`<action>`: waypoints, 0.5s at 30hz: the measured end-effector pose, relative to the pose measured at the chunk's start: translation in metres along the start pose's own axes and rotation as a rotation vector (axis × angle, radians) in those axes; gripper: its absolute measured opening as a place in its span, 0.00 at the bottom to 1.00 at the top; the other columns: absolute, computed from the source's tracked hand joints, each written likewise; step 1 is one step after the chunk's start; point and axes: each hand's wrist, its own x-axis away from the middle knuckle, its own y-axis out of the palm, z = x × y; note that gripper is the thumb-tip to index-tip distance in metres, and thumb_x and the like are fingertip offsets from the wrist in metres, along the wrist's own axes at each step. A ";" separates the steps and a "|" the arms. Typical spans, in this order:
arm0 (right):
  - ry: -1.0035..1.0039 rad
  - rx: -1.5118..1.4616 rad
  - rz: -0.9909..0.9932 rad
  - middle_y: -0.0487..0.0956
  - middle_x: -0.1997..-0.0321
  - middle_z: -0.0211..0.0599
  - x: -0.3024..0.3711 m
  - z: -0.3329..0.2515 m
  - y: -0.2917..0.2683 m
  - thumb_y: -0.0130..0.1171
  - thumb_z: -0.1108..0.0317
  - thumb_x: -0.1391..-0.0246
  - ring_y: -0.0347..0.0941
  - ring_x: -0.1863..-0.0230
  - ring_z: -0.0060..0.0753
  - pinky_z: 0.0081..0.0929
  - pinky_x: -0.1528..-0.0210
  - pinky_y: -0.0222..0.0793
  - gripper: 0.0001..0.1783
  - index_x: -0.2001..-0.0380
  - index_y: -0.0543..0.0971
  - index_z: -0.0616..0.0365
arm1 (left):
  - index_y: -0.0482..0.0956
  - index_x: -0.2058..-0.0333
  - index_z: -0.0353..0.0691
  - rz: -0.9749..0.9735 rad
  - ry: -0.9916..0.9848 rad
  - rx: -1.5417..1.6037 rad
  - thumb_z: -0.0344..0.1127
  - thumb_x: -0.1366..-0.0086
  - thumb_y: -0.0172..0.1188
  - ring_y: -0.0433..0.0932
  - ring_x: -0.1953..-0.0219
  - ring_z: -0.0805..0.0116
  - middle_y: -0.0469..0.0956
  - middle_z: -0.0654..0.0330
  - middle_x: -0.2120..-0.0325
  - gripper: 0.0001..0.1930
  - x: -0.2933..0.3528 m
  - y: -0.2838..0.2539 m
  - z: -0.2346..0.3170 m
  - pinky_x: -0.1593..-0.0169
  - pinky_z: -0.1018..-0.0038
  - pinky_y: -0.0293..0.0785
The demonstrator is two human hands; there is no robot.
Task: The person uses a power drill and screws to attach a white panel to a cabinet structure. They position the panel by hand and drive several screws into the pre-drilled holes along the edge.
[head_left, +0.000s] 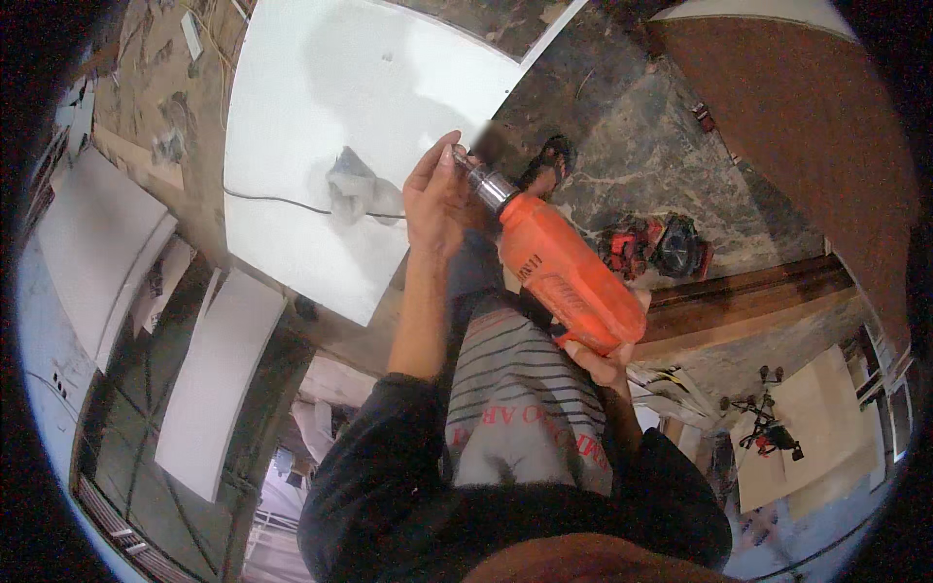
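Note:
An orange power drill point(573, 277) lies slantwise in front of me, its silver chuck point(494, 188) pointing up and to the left. At its rear end, my right hand point(604, 364) is closed around the drill's lower side; the handle is mostly hidden under the body. My left hand point(434, 206) is raised by the chuck, thumb and fingers pinched on the drill bit point(465, 160), whose tip is partly covered by the fingers. Below and behind the left hand is a large white board point(292, 126).
A crumpled grey rag or bag point(350, 180) and a black cable point(277, 199) lie on the white board. A red and black power tool point(646, 245) rests on the stained floor near a wooden beam point(748, 296). A brown panel point(797, 126) stands at right, white panels point(219, 379) at left.

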 end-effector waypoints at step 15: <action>-0.465 0.448 0.382 0.65 0.54 0.48 -0.127 0.069 0.070 0.65 0.77 0.69 0.63 0.49 0.46 0.38 0.44 0.58 0.37 0.51 0.63 0.64 | 0.67 0.57 0.32 0.039 -0.515 0.278 0.35 0.29 0.41 0.72 0.50 0.54 0.72 0.52 0.58 0.12 -0.154 0.000 -0.104 0.44 0.51 0.70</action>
